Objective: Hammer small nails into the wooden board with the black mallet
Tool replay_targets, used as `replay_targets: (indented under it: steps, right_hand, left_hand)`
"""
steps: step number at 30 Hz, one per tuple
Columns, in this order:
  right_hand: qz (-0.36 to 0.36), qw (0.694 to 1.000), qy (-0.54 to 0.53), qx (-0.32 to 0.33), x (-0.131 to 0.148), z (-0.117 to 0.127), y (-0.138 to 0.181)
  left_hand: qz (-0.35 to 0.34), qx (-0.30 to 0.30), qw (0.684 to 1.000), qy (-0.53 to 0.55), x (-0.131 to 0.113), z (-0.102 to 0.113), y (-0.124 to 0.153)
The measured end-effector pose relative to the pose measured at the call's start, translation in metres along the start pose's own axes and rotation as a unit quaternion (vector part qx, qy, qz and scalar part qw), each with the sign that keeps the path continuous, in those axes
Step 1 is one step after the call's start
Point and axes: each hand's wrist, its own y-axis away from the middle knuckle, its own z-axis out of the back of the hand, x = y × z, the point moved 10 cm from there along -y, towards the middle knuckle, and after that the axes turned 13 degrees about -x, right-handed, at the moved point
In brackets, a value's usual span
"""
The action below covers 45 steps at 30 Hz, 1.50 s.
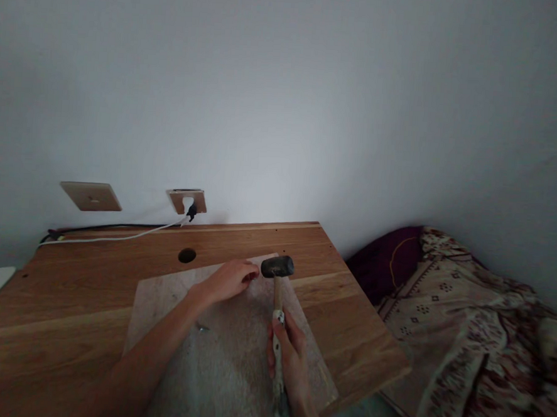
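Observation:
My right hand (288,351) is wrapped round the handle of a hammer (277,268), whose dark, blunt head points up and away over the board. The grip is pale and worn, with dark marks. My left hand (231,280) rests at the far part of a worn, flat board (221,368), fingers curled and pinched together just left of the hammer head. Whatever those fingers hold, if anything, is too small or hidden to make out. A small shiny metal piece, perhaps a nail (202,327), lies on the board beside my left forearm.
The board lies on a wooden desk (89,291) with a round cable hole (187,255). A white cable (126,237) runs to a wall socket (187,201); another wall plate (91,196) is to its left. A bed with patterned bedding (469,327) stands right of the desk.

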Motion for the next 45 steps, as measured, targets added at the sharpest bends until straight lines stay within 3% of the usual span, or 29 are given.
replay_targets:
  steps: [9,23,31,34,41,45]
  right_hand:
    - [0.032,0.999,0.029,-0.011,0.002,0.0,0.001]
    - [0.037,0.999,0.036,-0.004,0.0,-0.001,0.002]
    - [0.023,0.997,0.005,-0.072,-0.004,0.015,-0.001]
    - [0.024,0.997,-0.005,-0.073,-0.004,0.017,-0.003]
    - [-0.013,0.998,-0.003,-0.069,-0.006,0.014,0.001]
    - [-0.008,0.997,-0.011,-0.071,-0.001,0.013,0.003]
  left_hand:
    - [0.015,-0.036,0.999,-0.027,0.005,0.005,0.006]
    - [0.018,-0.046,0.998,-0.031,0.008,0.004,0.007]
    - [-0.117,-0.019,0.983,-0.139,-0.03,-0.015,0.009]
    - [-0.133,-0.028,0.979,-0.152,-0.034,-0.015,0.009]
    - [-0.027,-0.06,0.998,-0.018,-0.002,0.003,0.007]
    - [-0.003,-0.064,0.998,-0.007,0.002,0.006,0.005]
